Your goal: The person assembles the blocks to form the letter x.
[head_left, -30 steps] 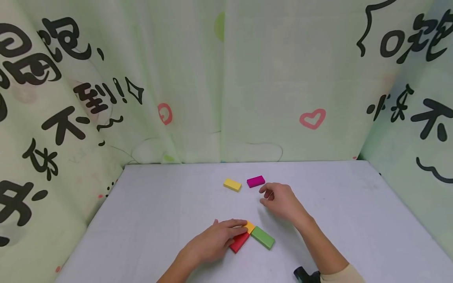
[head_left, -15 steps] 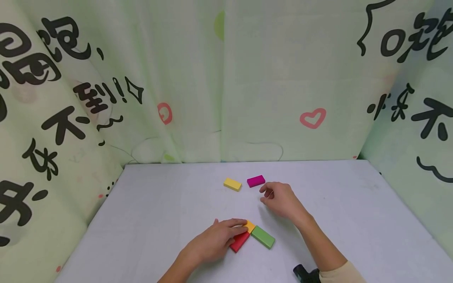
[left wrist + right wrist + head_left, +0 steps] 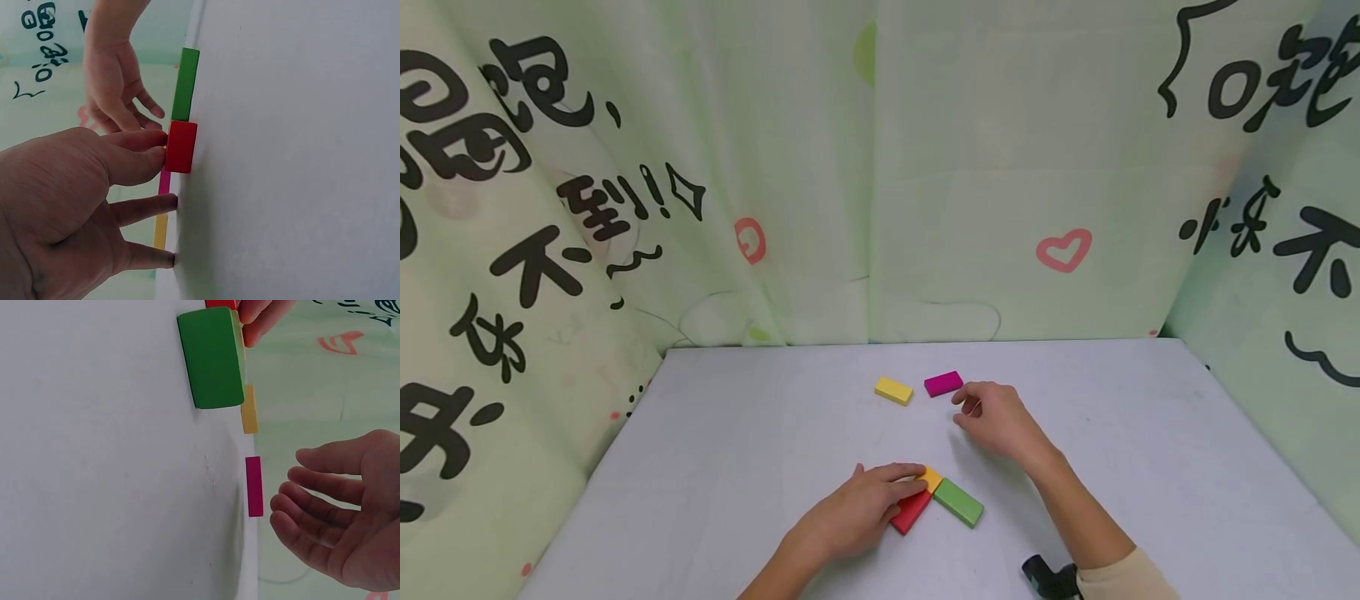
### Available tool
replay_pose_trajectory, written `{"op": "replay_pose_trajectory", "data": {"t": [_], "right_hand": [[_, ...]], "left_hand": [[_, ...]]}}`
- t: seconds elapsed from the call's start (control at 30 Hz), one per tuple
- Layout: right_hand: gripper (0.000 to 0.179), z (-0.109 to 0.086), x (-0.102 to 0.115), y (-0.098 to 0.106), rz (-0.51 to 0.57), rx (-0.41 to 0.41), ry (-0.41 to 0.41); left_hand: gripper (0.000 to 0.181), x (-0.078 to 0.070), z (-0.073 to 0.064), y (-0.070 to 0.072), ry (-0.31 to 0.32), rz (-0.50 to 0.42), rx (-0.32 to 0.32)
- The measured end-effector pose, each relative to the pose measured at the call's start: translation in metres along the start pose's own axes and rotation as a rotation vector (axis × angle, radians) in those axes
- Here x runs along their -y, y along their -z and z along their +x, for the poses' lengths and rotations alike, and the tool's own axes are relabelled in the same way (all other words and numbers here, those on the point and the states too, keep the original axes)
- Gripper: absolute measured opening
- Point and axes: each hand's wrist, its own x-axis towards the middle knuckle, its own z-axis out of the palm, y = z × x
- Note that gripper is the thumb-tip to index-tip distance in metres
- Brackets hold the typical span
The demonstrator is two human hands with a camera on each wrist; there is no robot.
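Note:
A red block point(image 3: 911, 512), an orange block point(image 3: 932, 478) and a green block point(image 3: 958, 502) lie together near the front middle of the table. My left hand point(image 3: 853, 510) rests over the first two, its fingers extended across their tops. In the left wrist view its thumb and a finger touch the red block point(image 3: 182, 147), and two other fingertips come down to the tabletop. Farther back, my right hand point(image 3: 997, 419) hovers with loosely bent fingers and nothing in them. It is nearest to a magenta block point(image 3: 943, 384); a yellow block point(image 3: 893, 391) lies left of that one.
The white tabletop point(image 3: 737, 442) reaches back to a pale green printed curtain point(image 3: 955, 167), which also lines both sides. A black device point(image 3: 1049, 578) shows at the right forearm, near the beige sleeve point(image 3: 1126, 575).

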Motion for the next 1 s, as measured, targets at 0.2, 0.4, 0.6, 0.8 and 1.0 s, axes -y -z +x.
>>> {"op": "replay_pose_trajectory", "data": {"t": [0.2,0.4,0.6,0.8,1.0], "right_hand": [[0.023,0.005,-0.003,0.002,-0.01,-0.005,0.014],[0.022,0.009,-0.007,0.005,-0.014,-0.016,0.033],[0.021,0.015,-0.01,0.006,-0.008,-0.012,0.043],[0.021,0.02,-0.011,0.008,0.0,-0.021,0.062],[0.02,0.025,-0.015,0.008,-0.011,-0.038,0.072]], "left_hand": [[0.048,-0.001,-0.001,0.0,0.01,0.008,0.003],[0.05,-0.002,-0.001,0.0,0.0,0.017,-0.001],[0.051,-0.002,-0.002,0.0,-0.007,0.026,-0.012],[0.049,-0.002,0.0,0.0,-0.001,0.024,0.007],[0.049,-0.001,-0.001,-0.002,-0.013,0.034,-0.006]]}}
